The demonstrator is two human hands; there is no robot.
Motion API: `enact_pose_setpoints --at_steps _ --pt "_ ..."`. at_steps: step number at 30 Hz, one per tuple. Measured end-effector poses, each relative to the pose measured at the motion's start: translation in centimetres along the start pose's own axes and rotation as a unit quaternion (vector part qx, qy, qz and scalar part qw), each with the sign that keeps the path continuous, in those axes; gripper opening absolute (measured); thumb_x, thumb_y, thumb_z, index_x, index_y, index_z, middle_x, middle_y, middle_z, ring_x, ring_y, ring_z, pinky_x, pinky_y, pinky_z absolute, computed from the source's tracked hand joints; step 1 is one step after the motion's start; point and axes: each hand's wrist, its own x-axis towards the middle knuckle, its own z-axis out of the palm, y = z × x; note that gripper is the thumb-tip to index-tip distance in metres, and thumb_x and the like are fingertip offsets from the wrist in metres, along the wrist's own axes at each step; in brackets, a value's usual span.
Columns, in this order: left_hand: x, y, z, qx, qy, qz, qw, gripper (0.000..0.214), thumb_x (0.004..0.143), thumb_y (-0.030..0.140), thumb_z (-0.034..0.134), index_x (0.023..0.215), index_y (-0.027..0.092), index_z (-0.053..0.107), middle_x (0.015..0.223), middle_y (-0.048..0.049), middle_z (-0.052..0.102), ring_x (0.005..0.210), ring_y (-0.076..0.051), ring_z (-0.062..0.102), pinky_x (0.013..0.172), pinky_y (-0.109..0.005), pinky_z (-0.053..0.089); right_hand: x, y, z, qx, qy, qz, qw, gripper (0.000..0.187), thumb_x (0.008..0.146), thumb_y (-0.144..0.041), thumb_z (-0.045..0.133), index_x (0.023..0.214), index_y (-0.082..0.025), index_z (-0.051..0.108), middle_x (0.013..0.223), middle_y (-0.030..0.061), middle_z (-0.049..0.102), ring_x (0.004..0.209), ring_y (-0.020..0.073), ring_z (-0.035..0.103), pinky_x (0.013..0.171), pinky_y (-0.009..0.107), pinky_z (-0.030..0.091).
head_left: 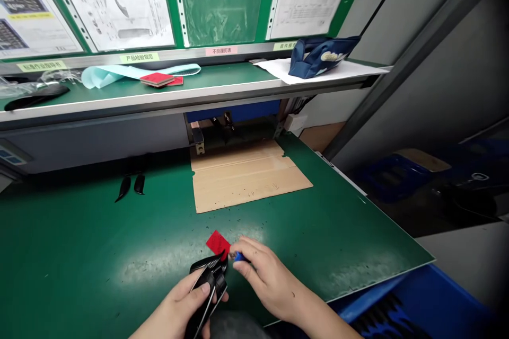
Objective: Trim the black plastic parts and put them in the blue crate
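My left hand [186, 299] is closed round a glossy black plastic part [207, 282] with pale edges and a pointed, curved upper end. My right hand [267, 271] pinches a small blue-handled tool [239, 257] close to the tip of that part. Most of the tool is hidden by my fingers, so its kind does not show. Just behind the part's tip, a red square pad [216, 241] lies on the green tabletop [79, 254]. I cannot tell whether the tool touches the black part.
Cardboard [242, 185] lies flat ahead, with dark specks around it. Two small black curved pieces [124, 187] rest at the left. Above, a shelf [230, 75] carries red pads [157, 79] and a blue pouch [318, 58]. A blue bin [441, 291] with black parts stands lower right.
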Motion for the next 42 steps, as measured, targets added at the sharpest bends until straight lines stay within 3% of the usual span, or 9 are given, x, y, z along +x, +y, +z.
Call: enact_pose_setpoints --at_steps 5,8,11,16,22,27,32,36,42 --pt "-1.6 1.2 0.7 0.056 0.045 -0.043 0.997 0.053 0.078 0.052 0.061 0.117 0.017 0.062 0.089 -0.0086 0.071 0.045 -0.011 0.051 0.046 -0.024 0.038 0.6 -1.2 0.5 -0.129 -0.077 -0.115 0.982 0.022 0.099 -0.021 0.032 0.101 -0.021 0.054 0.082 0.0007 0.056 0.071 0.0140 0.047 0.066 0.027 0.036" --pt "-2.1 1.2 0.8 0.079 0.048 -0.059 0.994 0.050 0.079 0.052 0.059 0.115 0.018 0.063 0.087 -0.0074 0.071 0.045 -0.011 0.052 0.046 -0.023 0.038 0.8 -1.2 1.2 -0.222 -0.063 -0.126 0.965 0.030 0.100 -0.041 0.034 0.109 -0.022 0.055 0.090 0.0034 0.055 0.079 0.0174 0.046 0.072 0.031 0.034" --pt "-2.4 0.9 0.7 0.094 0.047 -0.064 0.992 0.045 0.081 0.051 0.057 0.112 0.018 0.064 0.090 -0.0075 0.072 0.046 -0.011 0.051 0.047 -0.023 0.038 0.9 -1.2 1.8 -0.273 -0.060 -0.127 0.952 0.057 0.088 -0.069 0.035 0.111 -0.022 0.056 0.097 0.0067 0.053 0.082 0.0202 0.044 0.076 0.035 0.033" --pt "-3.3 1.3 1.4 0.117 0.071 -0.059 0.989 0.043 0.082 0.049 0.057 0.112 0.019 0.066 0.091 -0.0064 0.072 0.048 -0.012 0.050 0.049 -0.023 0.039 0.7 -1.2 2.4 -0.307 -0.047 -0.109 0.944 0.058 0.085 -0.073 0.032 0.099 -0.023 0.058 0.093 0.0055 0.052 0.082 0.0211 0.042 0.079 0.038 0.031" --pt "-3.9 1.9 2.1 0.193 0.079 -0.040 0.977 0.041 0.084 0.052 0.053 0.104 0.020 0.068 0.096 -0.0054 0.071 0.069 -0.019 0.058 0.057 -0.024 0.042 0.1 -0.8 3.2 -0.305 -0.053 -0.108 0.945 0.055 0.090 -0.068 0.027 0.087 -0.022 0.058 0.087 0.0045 0.051 0.081 0.0205 0.040 0.075 0.037 0.028" --pt "-3.9 1.7 2.0 0.293 0.074 -0.019 0.953 0.033 0.088 0.048 0.045 0.090 0.026 0.069 0.101 -0.0039 0.070 0.096 -0.027 0.059 0.085 -0.030 0.044 -0.2 -0.7 3.4 -0.303 -0.069 -0.118 0.943 0.045 0.093 -0.060 0.035 0.085 -0.022 0.058 0.084 0.0028 0.053 0.079 0.0193 0.040 0.072 0.036 0.027" --pt "-4.0 1.8 2.3 0.269 0.125 -0.043 0.954 0.027 0.077 0.032 0.065 0.102 0.026 0.073 0.112 -0.0082 0.069 0.116 -0.036 0.049 0.107 -0.042 0.030 -0.4 -0.7 3.6 -0.305 -0.075 -0.128 0.941 0.036 0.093 -0.053 0.044 0.081 -0.022 0.058 0.082 0.0024 0.057 0.075 0.0185 0.041 0.067 0.034 0.026" --pt "-3.9 1.6 2.3 0.243 0.152 -0.047 0.957 0.027 0.071 0.028 0.072 0.098 0.026 0.075 0.106 -0.0090 0.071 0.113 -0.039 0.051 0.109 -0.048 0.028 -0.4 -0.6 3.4 -0.297 -0.101 -0.131 0.941 0.033 0.093 -0.050 0.047 0.078 -0.022 0.056 0.075 0.0007 0.059 0.072 0.0175 0.045 0.065 0.032 0.026" --pt "-4.0 0.7 1.6 0.218 0.173 -0.036 0.960 0.037 0.075 0.038 0.068 0.111 0.025 0.070 0.119 -0.0079 0.067 0.122 -0.036 0.047 0.112 -0.047 0.024 -0.2 -0.3 2.5 -0.092 -0.145 -0.080 0.982 0.053 0.096 -0.061 0.024 0.077 -0.020 0.053 0.071 -0.0019 0.057 0.065 0.0124 0.049 0.062 0.025 0.034"
